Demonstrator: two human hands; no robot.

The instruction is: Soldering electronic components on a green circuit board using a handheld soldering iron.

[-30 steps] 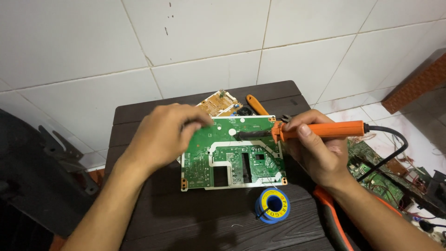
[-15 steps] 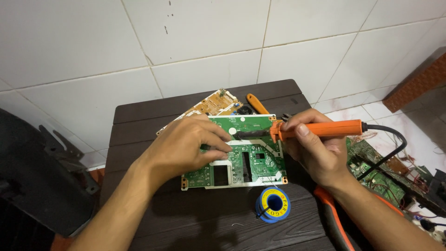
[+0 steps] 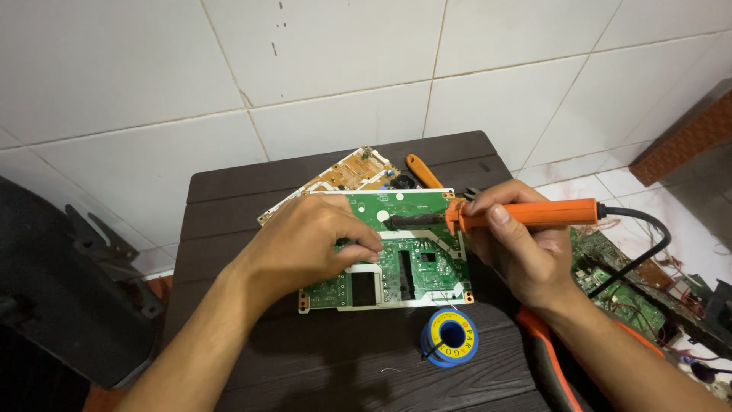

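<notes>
Green circuit board [image 3: 412, 263]: flat on dark slatted bench [image 3: 229, 221], near its middle, overlapping a tan circuit board [image 3: 347, 174] behind it.

Left hand [image 3: 313, 244]: palm down on the left part of the green board, fingers [image 3: 364, 243] curled together and pressed against the board face; whether anything is pinched under them cannot be told. Shifted since a second ago from the board's upper left corner, where it covered part of the tan board, down and inward onto the board's middle.

Right hand [image 3: 515, 248]: fingers clamped round the orange handle of a soldering iron [image 3: 496, 216], dark tip lying over the upper middle of the green board, just beside the left fingertips. Position unchanged from the earlier frames.

Black cable [image 3: 648, 244]: trailing from the iron's rear off to the right.

Solder spool [image 3: 450, 337]: blue and yellow, on the bench just below the green board's lower right corner, unmoved.

Orange-handled tool [image 3: 422, 171]: behind the boards, partly hidden.

More green circuit boards [image 3: 621, 294]: on the floor to the right.
</notes>
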